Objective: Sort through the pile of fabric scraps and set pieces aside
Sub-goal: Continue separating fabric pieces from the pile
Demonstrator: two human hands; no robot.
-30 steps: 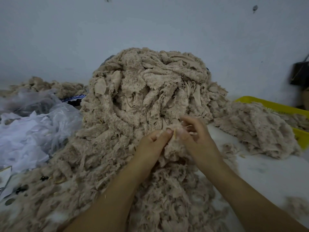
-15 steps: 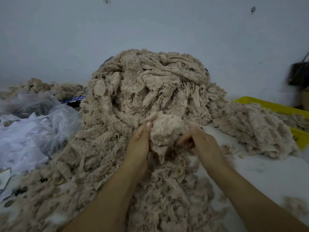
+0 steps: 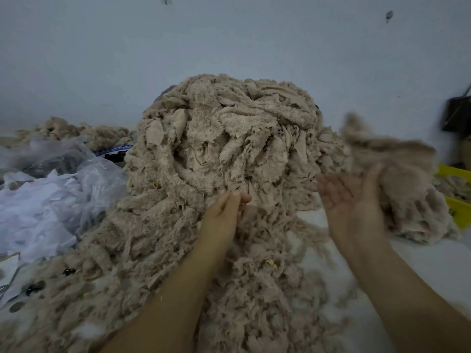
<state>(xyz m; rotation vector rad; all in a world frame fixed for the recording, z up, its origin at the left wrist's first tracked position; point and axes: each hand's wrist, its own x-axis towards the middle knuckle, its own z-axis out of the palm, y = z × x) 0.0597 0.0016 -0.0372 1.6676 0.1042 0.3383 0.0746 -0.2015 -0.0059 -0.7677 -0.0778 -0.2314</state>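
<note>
We take this for a textile workshop or scrap-sorting room. A heap of beige fleece scraps (image 3: 229, 149) is piled high on a white counter (image 3: 420, 263). A smaller heap (image 3: 76, 131) lies back left, beside clear plastic bags (image 3: 84, 174) of white material. A yellow crate (image 3: 460, 212) sits at right, with a bare pale wall (image 3: 229, 42) behind.

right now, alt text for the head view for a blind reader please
A person's left hand pinches into a tall pile of beige fabric scraps on a white table, while the open right hand, motion-blurred, is beside a loose scrap. Clear plastic bags lie left, a yellow bin right.
</note>
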